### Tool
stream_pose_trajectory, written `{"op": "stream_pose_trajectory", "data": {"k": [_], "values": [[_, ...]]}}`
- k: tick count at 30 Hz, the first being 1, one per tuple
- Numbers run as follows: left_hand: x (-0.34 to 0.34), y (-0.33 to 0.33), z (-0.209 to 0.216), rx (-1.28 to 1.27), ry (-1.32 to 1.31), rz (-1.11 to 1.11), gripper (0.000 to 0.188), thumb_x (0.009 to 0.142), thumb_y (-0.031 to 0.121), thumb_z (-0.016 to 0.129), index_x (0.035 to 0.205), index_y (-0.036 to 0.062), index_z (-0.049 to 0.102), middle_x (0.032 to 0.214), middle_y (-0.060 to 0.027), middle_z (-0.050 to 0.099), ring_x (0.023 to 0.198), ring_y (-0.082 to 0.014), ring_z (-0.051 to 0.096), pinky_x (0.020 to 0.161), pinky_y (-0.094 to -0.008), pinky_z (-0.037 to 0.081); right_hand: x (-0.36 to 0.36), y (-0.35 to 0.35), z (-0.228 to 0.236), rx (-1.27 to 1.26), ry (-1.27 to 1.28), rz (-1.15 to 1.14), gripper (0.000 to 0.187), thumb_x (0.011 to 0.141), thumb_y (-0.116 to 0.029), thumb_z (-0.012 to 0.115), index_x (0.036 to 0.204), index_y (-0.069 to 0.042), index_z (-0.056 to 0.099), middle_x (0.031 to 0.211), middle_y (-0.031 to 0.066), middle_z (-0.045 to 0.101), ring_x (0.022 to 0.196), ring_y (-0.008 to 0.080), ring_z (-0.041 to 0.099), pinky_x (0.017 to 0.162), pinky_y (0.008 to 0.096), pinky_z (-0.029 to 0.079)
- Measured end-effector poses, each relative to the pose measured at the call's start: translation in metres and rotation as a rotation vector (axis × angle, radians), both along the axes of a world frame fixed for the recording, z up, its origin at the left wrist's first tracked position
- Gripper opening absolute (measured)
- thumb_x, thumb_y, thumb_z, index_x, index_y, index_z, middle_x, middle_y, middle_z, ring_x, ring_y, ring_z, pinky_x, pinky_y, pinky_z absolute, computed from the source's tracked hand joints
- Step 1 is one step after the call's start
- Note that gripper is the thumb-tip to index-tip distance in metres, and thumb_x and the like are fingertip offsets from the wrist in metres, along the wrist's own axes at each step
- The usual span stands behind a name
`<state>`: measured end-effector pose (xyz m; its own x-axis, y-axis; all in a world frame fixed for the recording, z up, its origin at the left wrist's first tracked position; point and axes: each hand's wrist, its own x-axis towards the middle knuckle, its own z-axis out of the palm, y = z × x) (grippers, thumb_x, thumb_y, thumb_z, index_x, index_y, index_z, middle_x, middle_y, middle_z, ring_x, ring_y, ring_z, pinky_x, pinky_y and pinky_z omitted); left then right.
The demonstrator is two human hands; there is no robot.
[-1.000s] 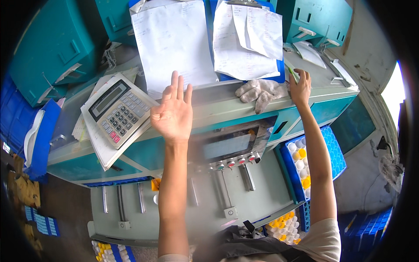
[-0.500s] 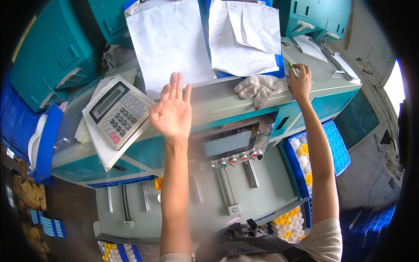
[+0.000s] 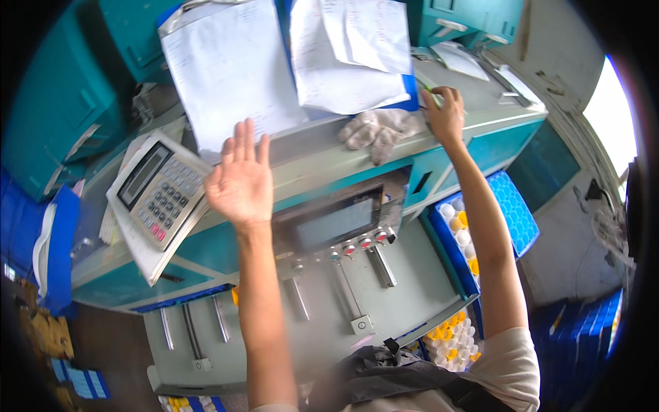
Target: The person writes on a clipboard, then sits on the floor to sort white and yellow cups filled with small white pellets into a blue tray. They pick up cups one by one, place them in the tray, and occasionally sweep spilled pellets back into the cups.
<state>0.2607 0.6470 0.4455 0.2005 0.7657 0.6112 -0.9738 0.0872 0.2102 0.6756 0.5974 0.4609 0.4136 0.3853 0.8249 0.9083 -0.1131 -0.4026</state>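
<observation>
My left hand (image 3: 241, 189) is raised palm up, fingers stretched out, with nothing in it. It is between the calculator (image 3: 147, 180) and the machine's display panel (image 3: 336, 225), just below a clipped sheet of handwritten paper (image 3: 230, 72). On the counter at the right, my right hand (image 3: 447, 118) is closed around a slim green pen (image 3: 434, 98), partly hidden by the fingers. Right beside that hand lies a crumpled grey-white work glove (image 3: 379, 130). A second clipboard of loose papers (image 3: 350, 79) rests behind the glove.
The calculator sits on stacked papers (image 3: 141, 257) at the counter's left edge. Below the display are round knobs (image 3: 366, 243) and a grey machine table (image 3: 412, 302) with metal rods. Blue trays of white and yellow cups (image 3: 461, 226) stand at the right. Teal cabinets (image 3: 62, 103) line the back.
The view has turned, so the counter and both hands appear farther left. My left hand stays open and my right hand keeps hold of the pen.
</observation>
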Motion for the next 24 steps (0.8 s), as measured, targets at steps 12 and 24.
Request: {"op": "stream_pose_trajectory", "data": {"k": [12,24], "values": [[-0.001,0.0,0.002,0.027,0.03,0.004,0.049,0.087,0.03,0.057,0.121,-0.0019,0.069,0.15,-0.0215,0.05,0.153,-0.0342,0.027,0.127,-0.0559,0.011,0.003,0.002,-0.001,-0.066,0.078,-0.001,0.035,0.091,-0.035,0.072,0.105,-0.003,0.07,0.116,0.0166,0.062,0.115,0.0362,0.056,0.102,0.0435,0.045],[0.003,-0.012,0.009,-0.138,0.076,0.093,0.047,0.095,0.031,0.056,0.129,-0.0019,0.059,0.147,-0.024,0.05,0.146,-0.0358,0.037,0.123,-0.0531,0.025,0.016,0.008,-0.009,-0.175,-0.041,-0.073,0.027,0.091,-0.025,0.068,0.112,-0.008,0.069,0.12,0.0164,0.062,0.12,0.0358,0.055,0.103,0.0438,0.045]]}}
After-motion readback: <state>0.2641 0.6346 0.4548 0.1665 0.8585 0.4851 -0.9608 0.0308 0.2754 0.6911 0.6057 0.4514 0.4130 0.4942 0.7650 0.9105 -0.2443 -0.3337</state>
